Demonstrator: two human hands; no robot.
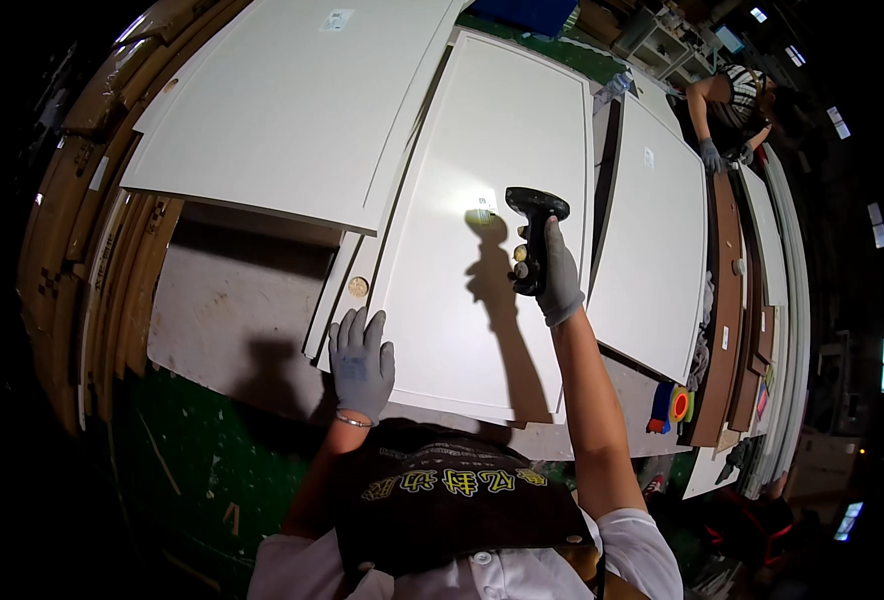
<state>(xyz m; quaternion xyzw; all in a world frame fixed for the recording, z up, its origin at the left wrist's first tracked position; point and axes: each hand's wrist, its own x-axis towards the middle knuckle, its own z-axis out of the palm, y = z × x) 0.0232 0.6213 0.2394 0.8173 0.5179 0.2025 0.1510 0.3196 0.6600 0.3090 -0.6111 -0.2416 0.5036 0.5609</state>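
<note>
White panel (462, 300) edge under left hand (361, 362)

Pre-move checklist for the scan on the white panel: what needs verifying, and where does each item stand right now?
1. Grip on scanner: right hand in a grey glove wraps the handle of the black handheld scanner. Ok.
2. Aim: a bright light spot falls on the small label sticker of the large white flat panel. Ok.
3. Panel steadied: left hand, gloved, lies flat on the panel's near edge. Ok.
4. Label readable: too small and washed out by glare. Cannot tell.
5. Co-worker clearance: another person's gloved hand is at the far end of the neighbouring white panel, apart from this one. Ok.
</note>
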